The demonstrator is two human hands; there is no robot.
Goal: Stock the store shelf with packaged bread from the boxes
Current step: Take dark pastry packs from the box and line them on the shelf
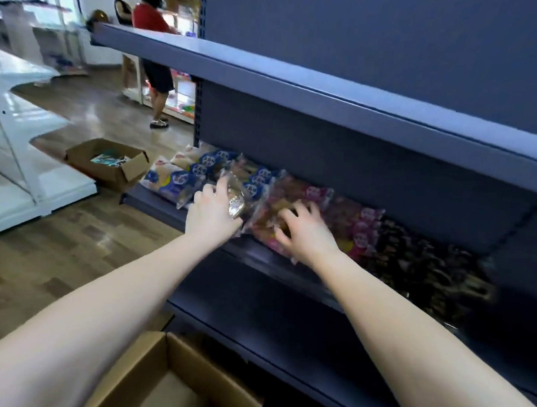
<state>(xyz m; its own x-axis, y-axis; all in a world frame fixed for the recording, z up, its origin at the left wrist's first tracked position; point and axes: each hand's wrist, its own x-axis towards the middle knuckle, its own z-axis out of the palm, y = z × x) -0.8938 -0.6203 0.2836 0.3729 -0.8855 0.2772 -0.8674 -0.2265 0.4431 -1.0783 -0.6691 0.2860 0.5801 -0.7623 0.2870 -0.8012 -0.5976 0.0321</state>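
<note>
On the wooden floor (pixel 69 254) at far left an open cardboard box (pixel 106 165) sits with small items inside, just beside the end of the dark shelf (pixel 257 256). On that shelf the bread lies in a row: first the blue-labelled packets (pixel 184 174), each with a round blue-and-white badge whose writing is too blurred to read.

The left hand (pixel 211 212) reaches in from a bare, nearly straight forearm, palm turned to the right. Its fingers (pixel 223 183) wrap a clear packet (pixel 234 198) held just above the shelf edge, forefinger raised along its side.

The right hand (pixel 306 234) reaches in alongside, palm down on the pink-labelled packets (pixel 295 208). Its fingers (pixel 286 217) are spread and bent, tips on the wrapper; whether they grip it I cannot tell. The pink round badges are also unreadable.

Further right lie dark packets (pixel 429 270), heavily blurred.

Below the arms, an open near box (pixel 144 362) stands on the floor against the shelving.
</note>
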